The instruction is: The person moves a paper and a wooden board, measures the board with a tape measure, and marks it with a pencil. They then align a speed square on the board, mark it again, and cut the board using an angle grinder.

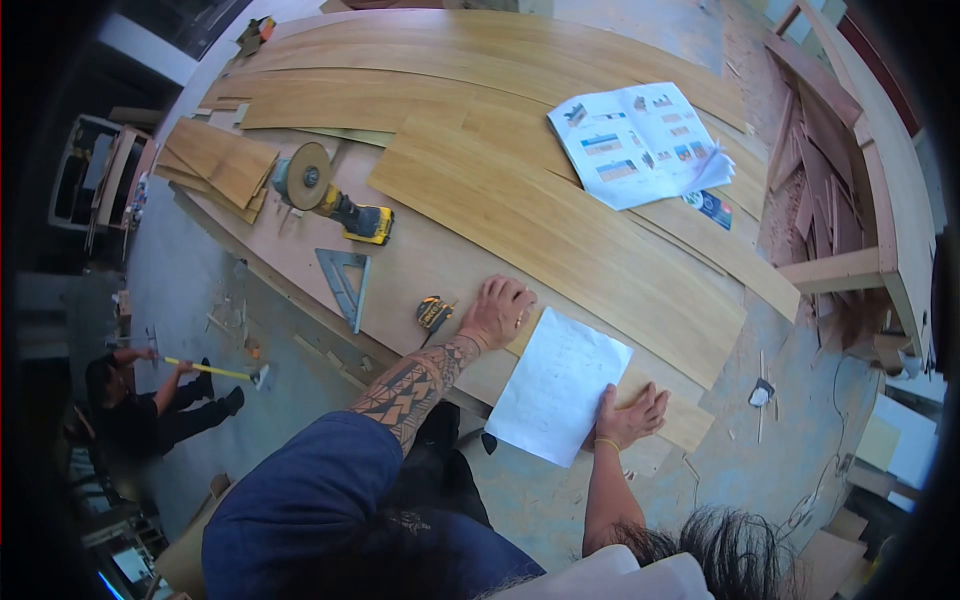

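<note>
A white sheet of paper (560, 385) with faint markings lies over a narrow wooden plank (685, 425) at the near side of the workbench. My left hand (497, 312) is at the plank's left end, fingers curled over it beside the paper's top left corner. At the paper's right edge, my right hand (632, 418) rests with the thumb against the sheet and the fingers apart on the plank. Close to my left hand sits a yellow and black tape measure (434, 313). A metal speed square (346, 285) and a cordless angle grinder (335, 195) lie farther left.
Long wood planks (560, 240) cover much of the workbench. An open instruction booklet (640, 145) lies on them. Shorter boards (215, 170) are stacked left. A wooden frame (885, 200) stands right. On the floor at left, a person (140, 400) holds a yellow-handled tool (215, 370).
</note>
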A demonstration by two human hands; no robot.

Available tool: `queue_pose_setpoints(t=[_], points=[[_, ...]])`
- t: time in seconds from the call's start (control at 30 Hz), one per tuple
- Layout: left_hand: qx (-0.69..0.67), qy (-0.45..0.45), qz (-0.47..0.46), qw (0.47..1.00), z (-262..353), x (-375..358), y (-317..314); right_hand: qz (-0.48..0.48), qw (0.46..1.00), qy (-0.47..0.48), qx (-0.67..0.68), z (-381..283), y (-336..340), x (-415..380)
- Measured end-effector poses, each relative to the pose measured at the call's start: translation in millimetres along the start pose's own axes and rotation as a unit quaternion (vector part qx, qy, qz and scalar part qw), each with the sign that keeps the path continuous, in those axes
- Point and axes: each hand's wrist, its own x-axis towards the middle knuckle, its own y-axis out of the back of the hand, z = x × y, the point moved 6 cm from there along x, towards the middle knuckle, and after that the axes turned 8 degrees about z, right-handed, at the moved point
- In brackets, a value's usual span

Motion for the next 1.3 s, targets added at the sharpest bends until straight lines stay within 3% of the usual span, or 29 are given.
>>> queue_pose_setpoints(t=[0.23, 0.4, 0.6, 0.67, 0.73, 0.87, 0.93, 1.17, 1.23, 1.27, 1.3], points=[[-0.013, -0.004, 0.020, 1.000, -3.9, -5.4, -3.8, -0.002, 1.000, 0.001, -0.005, 1.7, 3.3, -2.9], [-0.127, 0.133, 0.033, 0.982, -29.4, 36.2, -11.2, -0.008, 1.000, -0.014, -0.016, 0.8, 2.5, -0.9], [0.014, 0.027, 0.083, 0.996, -55.4, 172.6, -21.0, -0.006, 1.000, -0.009, -0.005, 3.7, 1.3, 3.4], [0.082, 0.019, 0.041, 0.996, -74.7, 199.0, -35.7, 0.003, 1.000, -0.017, -0.005, 4.7, 2.8, 4.0], [0.047, 0.076, -0.061, 0.994, -88.5, 212.6, -44.9, 0.008, 1.000, -0.008, 0.011, 3.3, 4.2, 5.6], [0.082, 0.040, -0.046, 0.995, -77.6, 215.5, -47.5, -0.003, 1.000, -0.025, 0.019, 2.2, 7.5, 7.7], [0.074, 0.071, -0.077, 0.992, -75.1, 216.2, -46.8, -0.006, 0.999, -0.034, 0.017, 3.9, 7.7, 7.1], [0.074, 0.058, -0.122, 0.988, -61.8, 225.0, -47.9, -0.017, 0.999, -0.042, 0.026, 4.9, 7.7, 7.2], [0.012, 0.213, -0.109, 0.971, -71.2, 239.5, -53.0, -0.016, 0.999, -0.042, 0.023, 4.0, 7.8, 8.5], [0.013, 0.214, -0.108, 0.971, -68.1, 249.5, -59.0, -0.017, 0.999, -0.042, 0.018, 4.0, 7.7, 7.6], [-0.006, 0.310, -0.082, 0.947, -77.3, 256.1, -66.5, -0.018, 0.999, -0.040, 0.020, 3.2, 7.6, 7.6]])
